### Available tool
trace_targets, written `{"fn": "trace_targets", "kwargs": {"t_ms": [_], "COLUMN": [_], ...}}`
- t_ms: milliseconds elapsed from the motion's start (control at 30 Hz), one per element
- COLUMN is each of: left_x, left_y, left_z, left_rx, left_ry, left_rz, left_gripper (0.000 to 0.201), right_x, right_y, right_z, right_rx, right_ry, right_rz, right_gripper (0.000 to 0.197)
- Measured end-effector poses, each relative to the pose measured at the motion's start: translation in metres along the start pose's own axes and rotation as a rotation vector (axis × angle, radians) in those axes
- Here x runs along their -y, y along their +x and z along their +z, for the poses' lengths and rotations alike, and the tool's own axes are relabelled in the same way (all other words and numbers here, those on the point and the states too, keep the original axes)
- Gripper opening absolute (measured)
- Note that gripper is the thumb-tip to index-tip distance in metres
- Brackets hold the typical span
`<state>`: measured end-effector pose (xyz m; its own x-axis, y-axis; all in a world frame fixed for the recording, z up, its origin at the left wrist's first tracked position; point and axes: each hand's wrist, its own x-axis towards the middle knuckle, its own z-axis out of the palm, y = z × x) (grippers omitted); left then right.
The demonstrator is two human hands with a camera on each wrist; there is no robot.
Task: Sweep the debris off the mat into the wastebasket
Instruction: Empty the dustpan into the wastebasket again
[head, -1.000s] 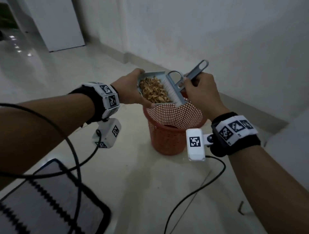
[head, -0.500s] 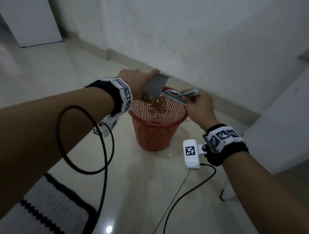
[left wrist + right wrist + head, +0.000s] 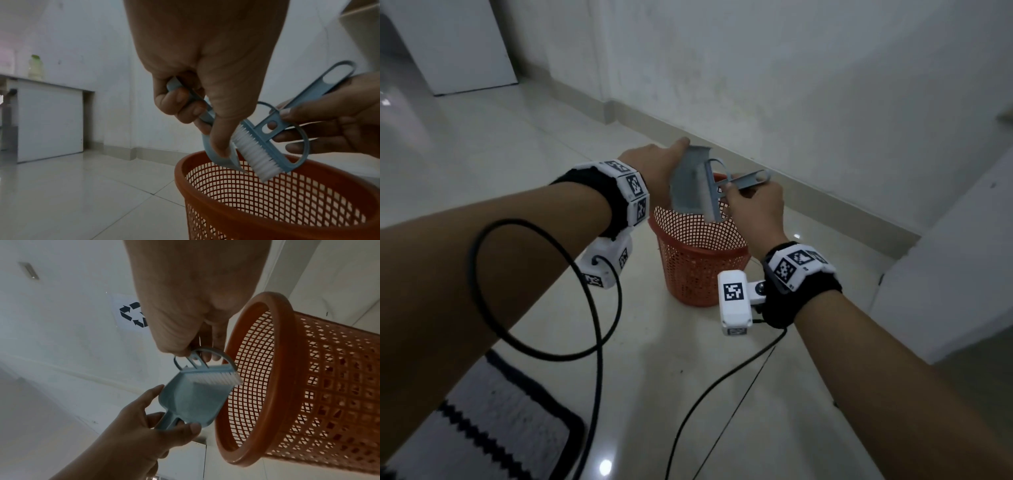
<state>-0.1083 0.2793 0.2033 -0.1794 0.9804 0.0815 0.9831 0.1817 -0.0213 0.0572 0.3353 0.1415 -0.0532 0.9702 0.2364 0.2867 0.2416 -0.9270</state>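
Note:
An orange mesh wastebasket [image 3: 698,267] [image 3: 287,199] [image 3: 304,386] stands on the tiled floor near the wall. My left hand [image 3: 654,168] [image 3: 197,104] [image 3: 144,423] grips the handle of a small blue dustpan [image 3: 690,186] [image 3: 218,155] [image 3: 191,400], tipped steeply mouth down over the basket. My right hand [image 3: 753,205] [image 3: 320,129] [image 3: 197,344] pinches the handle of a blue hand brush [image 3: 736,185] [image 3: 265,142] [image 3: 209,371], whose white bristles lie against the pan's mouth. The pan looks bare; no debris shows in it.
A grey mat [image 3: 493,421] with a dark zigzag border lies at the lower left. Black cables [image 3: 592,308] loop from both wrists across the floor. A white cabinet [image 3: 452,44] stands at the far left, a white block [image 3: 955,260] at the right.
The dustpan, level and full of brown debris a second ago, has tipped over the basket and emptied. The brush has come up against the pan's mouth.

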Motion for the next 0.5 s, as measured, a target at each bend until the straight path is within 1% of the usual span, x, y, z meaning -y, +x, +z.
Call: {"fn": "trace_targets", "kwargs": {"t_ms": [67, 100, 167, 233, 333, 367, 433, 500], "left_x": [0.001, 0.002, 0.004, 0.003, 0.001, -0.001, -0.003, -0.006], "left_y": [-0.002, -0.002, -0.003, -0.006, -0.009, -0.01, -0.012, -0.015], "left_z": [-0.002, -0.003, -0.005, -0.007, -0.007, -0.007, -0.008, -0.01], "left_rx": [-0.006, -0.009, -0.013, -0.016, -0.02, -0.021, -0.025, -0.017], "left_ry": [-0.064, -0.086, -0.108, -0.106, -0.092, -0.099, -0.117, -0.17], "left_rz": [-0.03, -0.035, -0.033, -0.036, -0.049, -0.049, -0.043, -0.059], "left_gripper": [0.109, 0.109, 0.106, 0.104, 0.104, 0.104, 0.101, 0.1], "right_x": [0.002, 0.002, -0.001, -0.006, -0.005, -0.005, -0.005, -0.006], "right_y": [-0.001, -0.001, -0.002, -0.004, -0.004, -0.002, 0.001, 0.005], "right_z": [0.0, 0.0, 0.0, 0.0, 0.0, 0.0, 0.0, -0.005], "right_rx": [-0.082, -0.091, -0.029, -0.023, -0.071, -0.057, -0.011, -0.048], "right_ry": [0.033, 0.024, -0.094, -0.187, -0.154, -0.153, -0.18, -0.153], "right_rz": [0.012, 0.017, 0.014, -0.024, -0.085, -0.089, -0.048, 0.001], "right_gripper": [0.027, 0.025, 0.022, 0.02, 0.022, 0.022, 0.024, 0.024]}}
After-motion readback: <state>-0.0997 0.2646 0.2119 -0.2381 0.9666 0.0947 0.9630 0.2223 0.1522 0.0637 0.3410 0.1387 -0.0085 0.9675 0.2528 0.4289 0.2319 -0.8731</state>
